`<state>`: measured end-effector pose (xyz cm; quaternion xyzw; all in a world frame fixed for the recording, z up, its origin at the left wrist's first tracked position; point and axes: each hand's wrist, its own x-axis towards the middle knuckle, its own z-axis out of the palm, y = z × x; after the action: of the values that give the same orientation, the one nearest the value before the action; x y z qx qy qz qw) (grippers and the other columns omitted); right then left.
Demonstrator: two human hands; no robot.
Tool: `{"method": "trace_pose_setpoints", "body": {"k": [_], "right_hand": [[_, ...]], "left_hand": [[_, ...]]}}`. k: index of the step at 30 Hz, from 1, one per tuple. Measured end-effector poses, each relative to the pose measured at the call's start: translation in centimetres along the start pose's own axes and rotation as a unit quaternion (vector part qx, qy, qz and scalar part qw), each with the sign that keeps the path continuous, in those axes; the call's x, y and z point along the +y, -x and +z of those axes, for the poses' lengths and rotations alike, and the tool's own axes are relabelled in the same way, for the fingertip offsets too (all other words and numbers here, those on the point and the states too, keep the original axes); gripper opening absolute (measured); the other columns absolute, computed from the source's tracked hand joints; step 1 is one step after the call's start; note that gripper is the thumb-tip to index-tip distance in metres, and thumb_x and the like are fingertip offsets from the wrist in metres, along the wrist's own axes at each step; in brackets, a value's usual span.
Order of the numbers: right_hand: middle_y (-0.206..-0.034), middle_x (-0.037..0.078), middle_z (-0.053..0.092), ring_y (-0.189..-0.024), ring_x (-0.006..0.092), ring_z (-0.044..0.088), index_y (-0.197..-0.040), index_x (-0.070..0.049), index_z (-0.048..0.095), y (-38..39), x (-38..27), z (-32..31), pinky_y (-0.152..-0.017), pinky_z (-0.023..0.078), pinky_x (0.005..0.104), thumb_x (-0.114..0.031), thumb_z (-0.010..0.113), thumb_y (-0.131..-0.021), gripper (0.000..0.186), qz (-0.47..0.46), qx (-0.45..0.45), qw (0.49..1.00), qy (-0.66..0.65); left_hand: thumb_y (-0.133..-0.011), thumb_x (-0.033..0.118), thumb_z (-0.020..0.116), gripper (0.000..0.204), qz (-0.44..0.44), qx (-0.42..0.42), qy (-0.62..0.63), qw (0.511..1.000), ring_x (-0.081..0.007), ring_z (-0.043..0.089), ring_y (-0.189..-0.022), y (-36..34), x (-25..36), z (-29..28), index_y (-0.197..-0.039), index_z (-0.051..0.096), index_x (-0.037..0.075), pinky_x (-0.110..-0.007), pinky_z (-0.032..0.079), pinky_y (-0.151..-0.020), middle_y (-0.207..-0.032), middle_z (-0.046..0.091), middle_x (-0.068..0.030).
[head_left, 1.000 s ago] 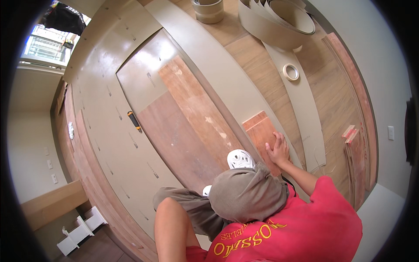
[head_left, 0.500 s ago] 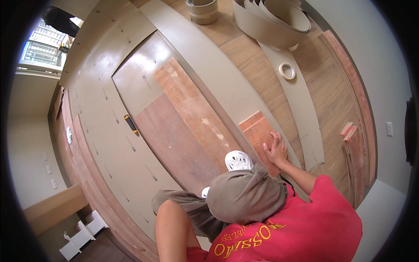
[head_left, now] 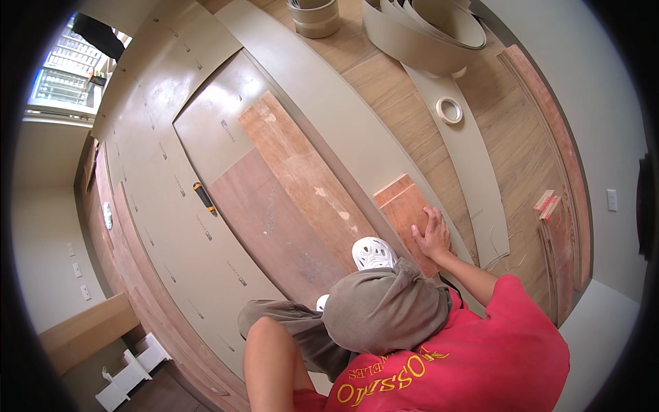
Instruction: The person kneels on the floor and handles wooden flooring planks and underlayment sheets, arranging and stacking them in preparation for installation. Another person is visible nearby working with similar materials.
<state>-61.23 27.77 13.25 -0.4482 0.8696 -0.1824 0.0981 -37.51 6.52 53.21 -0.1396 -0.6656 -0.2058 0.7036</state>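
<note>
My right hand (head_left: 432, 237) rests on a reddish plywood board (head_left: 403, 209), its fingers spread over the right side of the face. The board lies at a slant beside my right knee, on a long beige sheet (head_left: 343, 117). Bent at the elbow, my left arm (head_left: 273, 357) goes behind my grey trouser leg, which hides the left hand. An orange and black utility knife (head_left: 204, 199) lies on the beige floor covering (head_left: 165, 226), to the left of the uncovered strip. A longer plywood strip (head_left: 302, 165) runs away from my white shoe (head_left: 374, 254).
A roll of tape (head_left: 449, 110) sits on a narrow beige strip (head_left: 473, 165). Rolled sheets (head_left: 425, 38) stand at the far right. Stacked boards (head_left: 557, 240) lie along the right wall. A white piece (head_left: 134, 371) and a wooden beam (head_left: 89, 329) are at lower left.
The view has shifted very slightly. My right hand stays on the plywood board, and nothing else has visibly moved.
</note>
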Motion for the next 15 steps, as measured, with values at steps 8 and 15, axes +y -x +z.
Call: {"method": "trace_pose_setpoints", "body": {"k": [8,15], "right_hand": [[-0.12,0.02,0.045,-0.11,0.0393,0.047,-0.128,-0.011,0.033,0.0,-0.2,-0.3,-0.089,0.04,0.0496,-0.036,0.06,-0.082,0.059,0.001,-0.001,1.0,-0.002],[-0.134,0.023,0.034,-0.121,0.0418,0.038,-0.138,-0.012,0.025,-0.2,-0.7,-0.5,-0.094,0.034,0.0546,-0.046,0.065,-0.075,0.082,-0.021,-0.016,0.999,0.024]], "left_hand": [[-0.092,0.045,0.044,0.051,0.006,0.02,0.0,1.0,-0.0191,0.055,-0.087,-0.1,0.6,-0.4,-0.096,0.052,-0.005,-0.034,0.044,-0.08,-0.092,0.057,-0.0112],[-0.092,0.047,0.043,0.054,-0.103,0.294,-0.097,0.945,-0.0187,0.055,-0.085,5.8,-0.2,-7.7,-0.095,0.052,-0.006,-0.033,0.045,-0.078,-0.09,0.057,-0.0113]]}}
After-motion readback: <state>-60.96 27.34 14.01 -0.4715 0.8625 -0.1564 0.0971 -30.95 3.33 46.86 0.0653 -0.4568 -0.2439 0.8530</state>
